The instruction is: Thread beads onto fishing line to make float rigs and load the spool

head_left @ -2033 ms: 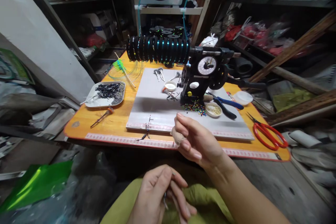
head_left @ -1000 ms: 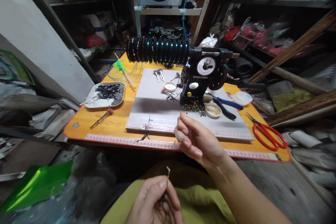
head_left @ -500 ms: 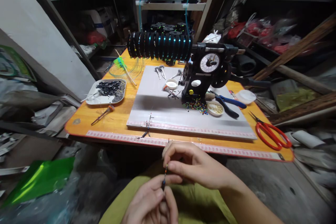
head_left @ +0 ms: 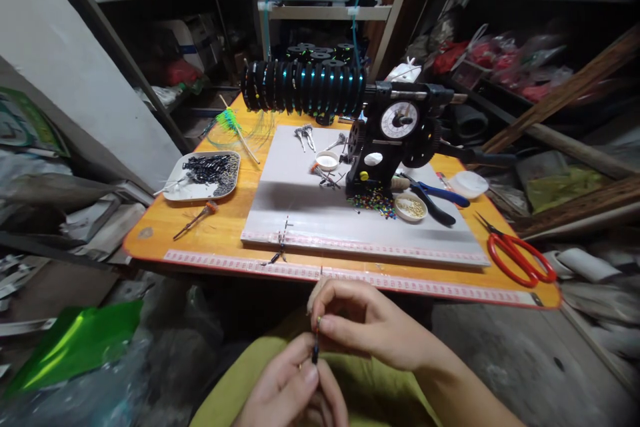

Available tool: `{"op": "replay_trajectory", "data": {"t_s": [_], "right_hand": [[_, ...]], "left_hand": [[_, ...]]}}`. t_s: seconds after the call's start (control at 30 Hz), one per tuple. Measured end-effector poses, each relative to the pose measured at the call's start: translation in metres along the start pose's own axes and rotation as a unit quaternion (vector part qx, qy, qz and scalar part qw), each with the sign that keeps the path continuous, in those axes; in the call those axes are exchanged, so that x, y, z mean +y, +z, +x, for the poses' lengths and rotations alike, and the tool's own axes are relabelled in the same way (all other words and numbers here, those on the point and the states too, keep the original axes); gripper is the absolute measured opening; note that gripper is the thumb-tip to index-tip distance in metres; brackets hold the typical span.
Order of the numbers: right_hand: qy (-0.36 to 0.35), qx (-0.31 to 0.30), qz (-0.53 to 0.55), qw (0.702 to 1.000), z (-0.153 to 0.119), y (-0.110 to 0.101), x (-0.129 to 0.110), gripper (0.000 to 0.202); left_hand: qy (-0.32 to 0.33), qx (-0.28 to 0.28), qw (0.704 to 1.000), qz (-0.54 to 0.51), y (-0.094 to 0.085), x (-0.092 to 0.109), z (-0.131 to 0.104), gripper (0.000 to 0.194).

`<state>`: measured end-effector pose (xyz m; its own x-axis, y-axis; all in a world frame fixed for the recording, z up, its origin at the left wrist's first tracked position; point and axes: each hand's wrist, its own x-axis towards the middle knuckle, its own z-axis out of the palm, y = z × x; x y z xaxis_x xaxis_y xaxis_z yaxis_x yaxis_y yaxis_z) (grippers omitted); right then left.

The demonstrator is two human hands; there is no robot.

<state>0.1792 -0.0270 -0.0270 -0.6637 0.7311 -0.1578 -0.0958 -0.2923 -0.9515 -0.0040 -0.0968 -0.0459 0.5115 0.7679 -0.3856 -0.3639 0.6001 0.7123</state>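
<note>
The small beaded piece [head_left: 315,347] was held over the person's lap, just below the near edge of the table [head_left: 150,220]. Its long axis ran nearly straight up the view, leaning slightly right, with the black end low and the thin orange and yellow end pointing up toward the table. Fingers hid part of both ends.

Beyond it, a strip of measuring tape [head_left: 240,265] lay along the table edge, and a pale board [head_left: 300,207] rested behind that. On the board stood a black winding machine [head_left: 380,160], with colored beads [head_left: 375,201] around its foot and a small dish [head_left: 411,207] beside them. Pliers [head_left: 435,199] lay to the right of the machine. Red-handled scissors [head_left: 517,257] lay at the table's right side, and a white tray [head_left: 175,180] of dark parts sat at its left.

The left hand [head_left: 287,383] came up from below, its thumb and fingers closed around the black end. The right hand [head_left: 367,323] reached in from the right, fingers curled, thumb and forefinger pinching the upper end.
</note>
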Motion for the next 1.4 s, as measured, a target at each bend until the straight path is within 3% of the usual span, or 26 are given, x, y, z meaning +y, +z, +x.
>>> {"op": "replay_trajectory", "data": {"t_s": [0.07,0.13,0.2,0.23,0.37,0.43,0.5,0.57,0.67,0.77,1.07,1.4], "right_hand": [[-0.014,0.008,-0.022,1.000,-0.002,0.000,-0.004,0.021],[-0.025,0.017,-0.081,0.996,-0.004,0.001,-0.010,0.018],[-0.034,0.027,-0.173,0.984,-0.007,0.003,-0.018,0.016],[-0.040,0.032,-0.223,0.974,-0.008,0.004,-0.022,0.015],[-0.067,0.059,-0.363,0.928,-0.013,0.003,-0.034,0.009],[-0.055,0.094,-0.374,0.921,-0.014,-0.003,-0.041,0.010],[-0.037,0.153,-0.294,0.943,-0.010,-0.012,-0.049,0.018],[-0.039,0.173,-0.134,0.975,-0.001,-0.020,-0.056,0.029],[-0.032,0.053,0.086,0.994,0.020,-0.023,-0.063,0.038],[-0.007,-0.014,0.205,0.979,0.040,-0.017,-0.062,0.035],[-0.016,0.051,0.271,0.961,0.049,-0.003,-0.058,0.043],[-0.023,0.079,0.262,0.962,0.049,-0.003,-0.060,0.043]], "left_hand": [[0.091,0.072,0.980,0.161,-0.001,0.011,0.002,0.037],[0.199,0.157,0.909,0.330,-0.001,0.027,0.008,0.026],[0.275,0.206,0.848,0.403,0.004,0.042,0.018,0.020],[0.293,0.212,0.845,0.394,0.007,0.049,0.024,0.020],[0.261,0.134,0.940,0.176,0.022,0.060,0.047,0.011],[0.240,0.099,0.960,0.100,0.025,0.059,0.054,0.020],[0.239,0.083,0.964,0.075,0.026,0.057,0.058,0.025],[0.229,0.067,0.970,0.047,0.027,0.056,0.059,0.026],[0.205,0.051,0.977,0.012,0.030,0.054,0.059,0.023],[0.191,0.036,0.981,-0.023,0.033,0.054,0.057,0.020],[0.170,-0.011,0.984,-0.042,0.030,0.058,0.048,0.017],[0.144,-0.005,0.988,-0.053,0.024,0.033,0.035,0.020]]}}
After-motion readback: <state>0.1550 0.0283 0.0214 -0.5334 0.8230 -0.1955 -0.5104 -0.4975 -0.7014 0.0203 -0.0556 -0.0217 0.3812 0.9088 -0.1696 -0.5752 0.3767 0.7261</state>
